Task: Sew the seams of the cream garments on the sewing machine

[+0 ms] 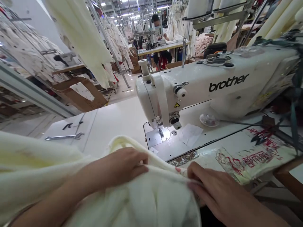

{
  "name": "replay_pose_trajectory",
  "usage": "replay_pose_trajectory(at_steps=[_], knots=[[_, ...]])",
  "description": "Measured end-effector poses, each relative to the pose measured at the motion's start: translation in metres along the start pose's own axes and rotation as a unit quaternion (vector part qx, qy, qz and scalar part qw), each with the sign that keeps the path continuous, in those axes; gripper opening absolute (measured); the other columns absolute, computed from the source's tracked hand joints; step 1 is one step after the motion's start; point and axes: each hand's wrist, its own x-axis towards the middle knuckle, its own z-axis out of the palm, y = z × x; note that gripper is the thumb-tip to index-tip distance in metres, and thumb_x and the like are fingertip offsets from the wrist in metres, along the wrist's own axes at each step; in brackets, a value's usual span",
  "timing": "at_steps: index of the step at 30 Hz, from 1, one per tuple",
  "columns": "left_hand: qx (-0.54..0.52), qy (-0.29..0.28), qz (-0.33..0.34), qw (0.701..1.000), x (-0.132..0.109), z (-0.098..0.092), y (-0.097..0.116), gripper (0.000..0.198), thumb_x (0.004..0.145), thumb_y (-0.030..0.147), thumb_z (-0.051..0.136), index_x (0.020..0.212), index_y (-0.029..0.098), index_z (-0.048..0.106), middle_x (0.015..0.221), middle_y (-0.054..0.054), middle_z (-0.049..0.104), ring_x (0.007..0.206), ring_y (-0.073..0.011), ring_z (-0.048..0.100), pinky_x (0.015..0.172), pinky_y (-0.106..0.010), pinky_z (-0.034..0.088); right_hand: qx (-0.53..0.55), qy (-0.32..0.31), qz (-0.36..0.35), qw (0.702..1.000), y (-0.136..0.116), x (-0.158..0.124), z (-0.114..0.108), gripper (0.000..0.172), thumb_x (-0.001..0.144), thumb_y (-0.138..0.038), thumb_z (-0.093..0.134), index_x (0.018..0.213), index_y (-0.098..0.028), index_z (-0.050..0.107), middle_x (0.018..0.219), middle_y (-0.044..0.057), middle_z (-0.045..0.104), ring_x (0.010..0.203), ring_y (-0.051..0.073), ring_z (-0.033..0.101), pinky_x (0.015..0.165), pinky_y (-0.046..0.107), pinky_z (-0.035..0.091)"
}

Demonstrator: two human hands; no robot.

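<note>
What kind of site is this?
Probably a garment factory's sewing floor: a Brother sewing machine up close, racks of hanging garments, and another person at a second machine further down.

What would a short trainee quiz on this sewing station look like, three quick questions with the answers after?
1. Which brand name is printed on the white sewing machine? A) Juki B) Brother C) Singer
2. True or false: the metal spanner lies on the white table top, to the left of the machine's needle.
3. What are the left hand and the right hand both holding?

Key: 1) B; 2) true; 3) the cream fabric.
</note>
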Motion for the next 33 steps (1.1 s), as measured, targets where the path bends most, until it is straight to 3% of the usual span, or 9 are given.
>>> replay_pose_trajectory(at_steps=[4, 8, 11, 14, 17, 22, 26, 30, 33], knots=[[0.149, 0.075, -0.031, 0.986, 0.025, 0.019, 0.033, 0.016, 0.081, 0.015, 0.049, 0.09, 0.012, 0.061, 0.086, -0.013, 0.063, 0.081, -0.0299, 0.058, 0.075, -0.045, 0.044, -0.038, 0.027, -0.015, 0.999, 0.008, 0.031, 0.009, 0.012, 0.085, -0.013, 0.044, 0.077, -0.02, 0.049, 0.082, 0.004, 0.057, 0.079, 0.021, 0.058, 0.066, 0.034, 0.046], [0.006, 0.128, 0.095, 0.987, 0.034, 0.03, 0.059, 0.021, 0.085, 0.03, 0.055, 0.098, 0.014, 0.055, 0.1, -0.01, 0.056, 0.094, -0.0252, 0.051, 0.083, -0.041, 0.043, 0.026, 0.029, -0.022, 0.999, 0.01, 0.038, 0.006, 0.013, 0.081, -0.009, 0.05, 0.072, -0.018, 0.05, 0.082, 0.003, 0.052, 0.078, 0.017, 0.054, 0.067, 0.029, 0.044], [-0.05, 0.116, 0.104, 0.987, 0.044, 0.036, 0.055, 0.027, 0.078, 0.037, 0.065, 0.088, 0.014, 0.054, 0.097, -0.009, 0.054, 0.096, -0.0248, 0.048, 0.085, -0.039, 0.042, 0.046, -0.011, -0.003, 0.999, 0.011, 0.038, -0.001, 0.012, 0.08, -0.01, 0.052, 0.072, -0.019, 0.052, 0.083, 0.001, 0.052, 0.077, 0.016, 0.052, 0.066, 0.027, 0.041], [-0.084, 0.107, 0.13, 0.982, 0.048, 0.038, 0.047, 0.019, 0.082, 0.033, 0.061, 0.084, 0.016, 0.052, 0.094, -0.007, 0.056, 0.092, -0.0216, 0.049, 0.084, -0.036, 0.04, 0.07, -0.048, -0.004, 0.996, 0.011, 0.039, -0.012, 0.011, 0.081, -0.01, 0.05, 0.076, -0.019, 0.054, 0.086, 0.0, 0.053, 0.072, 0.013, 0.049, 0.062, 0.025, 0.038], [-0.15, 0.075, 0.106, 0.98, 0.043, 0.033, 0.043, 0.017, 0.084, 0.033, 0.057, 0.09, 0.018, 0.052, 0.094, -0.004, 0.059, 0.089, -0.0198, 0.052, 0.079, -0.033, 0.041, 0.111, -0.09, 0.02, 0.989, 0.007, 0.041, -0.023, 0.008, 0.08, -0.015, 0.05, 0.078, -0.02, 0.056, 0.081, -0.003, 0.055, 0.061, 0.011, 0.044, 0.056, 0.023, 0.033], [-0.248, 0.066, 0.108, 0.96, 0.038, 0.027, 0.039, 0.02, 0.082, 0.034, 0.059, 0.099, 0.023, 0.056, 0.102, 0.001, 0.064, 0.089, -0.016, 0.057, 0.079, -0.028, 0.04, 0.259, -0.168, 0.046, 0.95, 0.003, 0.05, -0.031, 0.008, 0.08, -0.016, 0.049, 0.073, -0.019, 0.047, 0.067, -0.004, 0.051, 0.064, 0.011, 0.052, 0.059, 0.023, 0.038], [-0.239, 0.068, 0.086, 0.965, 0.039, 0.025, 0.038, 0.027, 0.083, 0.045, 0.054, 0.096, 0.023, 0.063, 0.089, 0.001, 0.066, 0.077, -0.0151, 0.056, 0.068, -0.025, 0.039, 0.239, -0.164, 0.035, 0.956, 0.005, 0.056, -0.032, 0.007, 0.081, -0.018, 0.05, 0.074, -0.019, 0.048, 0.068, -0.004, 0.052, 0.063, 0.012, 0.054, 0.059, 0.024, 0.04], [-0.24, 0.084, 0.05, 0.966, 0.039, 0.026, 0.042, 0.026, 0.084, 0.041, 0.049, 0.082, 0.019, 0.063, 0.066, 0.003, 0.057, 0.059, -0.0113, 0.046, 0.059, -0.024, 0.036, 0.181, -0.137, 0.023, 0.974, 0.004, 0.056, -0.035, 0.007, 0.081, -0.017, 0.05, 0.074, -0.019, 0.05, 0.07, -0.003, 0.053, 0.065, 0.012, 0.051, 0.057, 0.023, 0.038], [-0.235, 0.104, 0.041, 0.966, 0.037, 0.031, 0.045, 0.024, 0.084, 0.038, 0.047, 0.082, 0.019, 0.062, 0.068, 0.002, 0.057, 0.056, -0.0106, 0.043, 0.058, -0.024, 0.034, 0.238, -0.149, 0.045, 0.959, 0.002, 0.053, -0.037, 0.001, 0.083, -0.021, 0.05, 0.083, -0.02, 0.05, 0.076, -0.003, 0.052, 0.064, 0.01, 0.051, 0.059, 0.023, 0.041]])
